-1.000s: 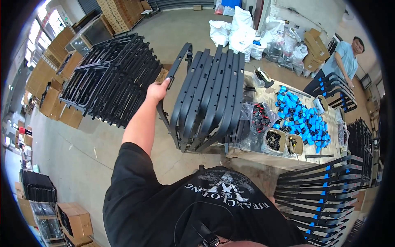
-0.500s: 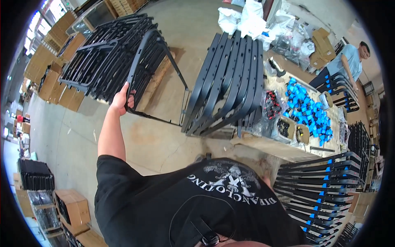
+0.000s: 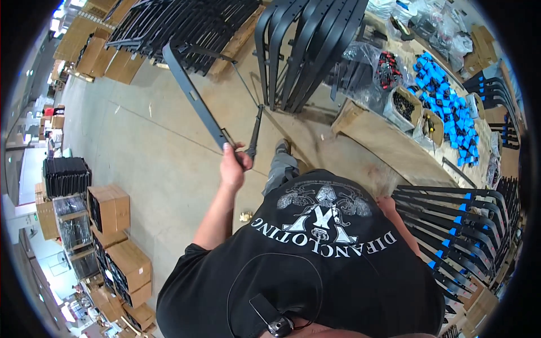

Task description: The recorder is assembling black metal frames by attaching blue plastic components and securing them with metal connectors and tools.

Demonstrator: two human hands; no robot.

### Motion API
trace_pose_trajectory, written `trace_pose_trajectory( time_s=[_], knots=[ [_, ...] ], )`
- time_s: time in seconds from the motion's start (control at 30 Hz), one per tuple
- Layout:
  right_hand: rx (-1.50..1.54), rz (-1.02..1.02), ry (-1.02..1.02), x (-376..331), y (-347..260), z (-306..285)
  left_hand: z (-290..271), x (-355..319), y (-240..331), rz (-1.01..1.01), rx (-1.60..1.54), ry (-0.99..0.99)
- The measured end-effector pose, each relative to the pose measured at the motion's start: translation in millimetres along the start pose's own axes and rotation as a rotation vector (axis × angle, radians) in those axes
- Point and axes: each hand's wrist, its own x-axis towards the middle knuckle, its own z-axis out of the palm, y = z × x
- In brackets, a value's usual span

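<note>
My left hand (image 3: 231, 167) is closed round the lower corner of a large black frame (image 3: 194, 96) with a wide slotted side and thinner bars. The frame hangs tilted over the concrete floor, left of my leg. At my right side, my right hand (image 3: 386, 204) shows only in part beside the shirt, its fingers too small and hidden to read. It is nearest to a row of black frames (image 3: 445, 211) with blue pieces on them. Ahead of me stands another group of curved black frames (image 3: 307, 48), set upright side by side.
A workbench (image 3: 383, 135) on the right carries a heap of blue plastic pieces (image 3: 445, 101), bagged red-and-black parts (image 3: 389, 70) and an open box of small dark parts (image 3: 403, 107). Stacked black frames (image 3: 180, 28) lie on a pallet at the far left. Cardboard boxes (image 3: 110, 208) stand left.
My left hand has brought the black frame away from the pallet stack, nearer my body. My view has turned and moved. More of my right hand now shows.
</note>
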Motion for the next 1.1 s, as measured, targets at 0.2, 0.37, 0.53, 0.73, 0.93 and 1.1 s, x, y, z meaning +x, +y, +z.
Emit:
trace_pose_trajectory(
  time_s=[0.2, 0.37, 0.53, 0.73, 0.93, 1.1],
  knots=[
    [-0.147, -0.424, -0.213, -53, -45, 22, 110, -78, -29, 0.038, -0.253, -0.011],
    [-0.318, -0.988, -0.485, -158, -189, 109, 145, -99, -45, 0.132, -0.432, -0.022],
    [-0.657, -1.41, -0.521, -206, -243, 176, 131, -102, -16, 0.109, -0.554, 0.078],
    [-0.543, -1.389, -0.489, -215, -282, 250, 100, -64, 21, 0.113, -0.66, 0.058],
    [-0.286, -1.367, -0.336, -199, -349, 304, 104, 5, 84, 0.089, -0.651, 0.103],
    [-0.308, -1.295, -0.28, -201, -388, 323, 56, 18, 86, 0.058, -0.536, 0.017]
  ],
)
